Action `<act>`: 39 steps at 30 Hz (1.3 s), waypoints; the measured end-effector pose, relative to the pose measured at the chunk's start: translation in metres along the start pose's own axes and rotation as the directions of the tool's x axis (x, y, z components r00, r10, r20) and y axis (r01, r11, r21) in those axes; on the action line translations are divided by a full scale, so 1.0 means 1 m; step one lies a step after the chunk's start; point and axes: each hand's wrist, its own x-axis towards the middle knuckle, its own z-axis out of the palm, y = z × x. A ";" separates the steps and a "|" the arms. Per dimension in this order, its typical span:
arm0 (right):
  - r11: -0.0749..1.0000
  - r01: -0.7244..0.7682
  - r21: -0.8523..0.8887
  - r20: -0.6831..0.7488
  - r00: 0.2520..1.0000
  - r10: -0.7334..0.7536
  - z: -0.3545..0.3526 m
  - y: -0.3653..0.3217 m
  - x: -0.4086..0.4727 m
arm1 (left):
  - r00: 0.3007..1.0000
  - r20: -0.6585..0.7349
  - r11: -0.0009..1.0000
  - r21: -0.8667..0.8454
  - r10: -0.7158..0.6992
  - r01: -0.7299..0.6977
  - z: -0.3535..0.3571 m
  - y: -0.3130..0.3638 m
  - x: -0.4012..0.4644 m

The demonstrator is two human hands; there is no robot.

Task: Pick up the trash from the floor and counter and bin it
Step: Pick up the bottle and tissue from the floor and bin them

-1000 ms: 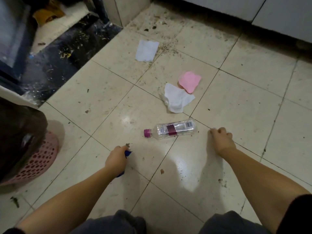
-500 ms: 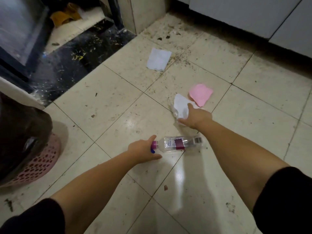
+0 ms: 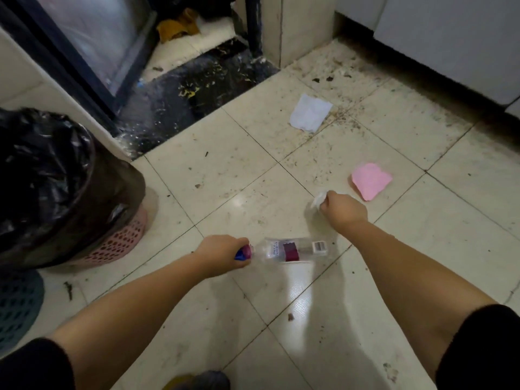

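A clear plastic bottle (image 3: 295,250) with a magenta cap lies on the tiled floor. My left hand (image 3: 222,253) is closed around its cap end, along with a small blue scrap (image 3: 239,256). My right hand (image 3: 343,209) is a fist around a crumpled white tissue (image 3: 319,199), of which only a tip shows. A pink paper (image 3: 370,182) lies just beyond the right hand. A white paper (image 3: 309,112) lies farther off. The bin (image 3: 121,240), a pink mesh basket lined with a black bag (image 3: 42,175), stands at the left.
A teal mesh basket (image 3: 17,305) sits at the lower left edge. A dark threshold strip (image 3: 197,91) and a glass door frame lie at the back left, with white cabinets (image 3: 450,38) at the back right. Crumbs and dirt specks dot the tiles.
My right hand has closed on the white tissue and drawn it up off the floor. My left hand has wrapped around the bottle's cap end. The view has swung left, showing more of the bin.
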 end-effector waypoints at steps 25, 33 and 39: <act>0.588 0.808 0.039 -0.163 0.585 -0.794 -0.117 -0.433 -0.163 | 0.047 -0.262 0.239 -0.774 -0.964 0.586 0.005 -0.280 -0.441; 0.574 0.819 0.018 -0.180 0.567 -0.804 -0.068 -0.452 -0.165 | 0.193 -0.107 0.213 -0.688 -0.975 0.694 0.053 -0.314 -0.414; 0.567 0.823 0.030 -0.187 0.562 -0.806 -0.083 -0.462 -0.163 | 0.186 -0.161 0.245 -0.674 -0.969 0.696 0.029 -0.317 -0.403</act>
